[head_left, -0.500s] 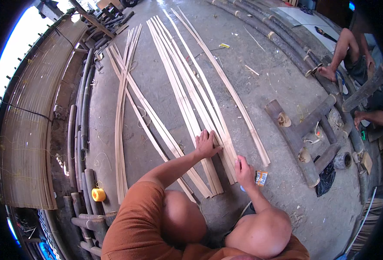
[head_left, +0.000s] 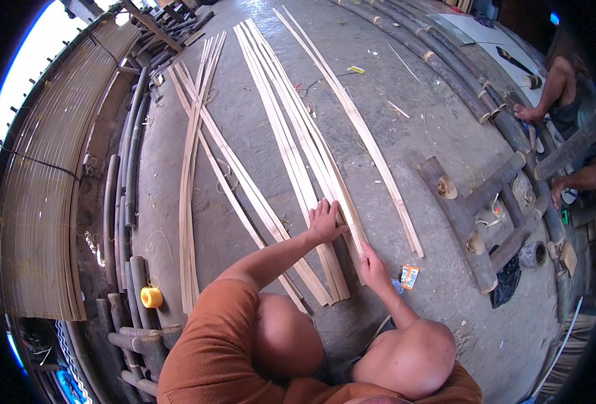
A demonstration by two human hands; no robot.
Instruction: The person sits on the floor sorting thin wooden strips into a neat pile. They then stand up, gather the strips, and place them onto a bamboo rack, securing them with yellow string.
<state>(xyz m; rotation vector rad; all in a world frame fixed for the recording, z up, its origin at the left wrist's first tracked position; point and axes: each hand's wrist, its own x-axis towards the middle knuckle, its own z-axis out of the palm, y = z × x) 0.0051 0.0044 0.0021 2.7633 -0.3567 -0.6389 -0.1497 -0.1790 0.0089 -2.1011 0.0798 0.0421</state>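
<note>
Where the person crouches on the concrete floor [head_left: 257, 135], both hands rest on the near ends of a bundle of long bamboo strips [head_left: 298, 155] laid flat and running away up the floor. Left hand [head_left: 326, 222]: fingers spread, palm down on the strips. Right hand [head_left: 373, 264]: flat at the bundle's right edge, fingers together along a strip; whether it pinches one, cannot tell. Knees close below the hands.

Around: a single loose strip [head_left: 358, 128] just right of the bundle; two more sets of strips [head_left: 193, 168] crossing to the left. Small orange packet [head_left: 410, 277] on the floor just beside the right hand. Short bamboo logs [head_left: 456, 209] lie right of that, whole poles [head_left: 439, 67] beyond. Woven slat mat [head_left: 48, 202] at far left, yellow tape roll [head_left: 151, 297] near stacked poles. Another person's arms [head_left: 554, 87] at the right edge, well apart.
</note>
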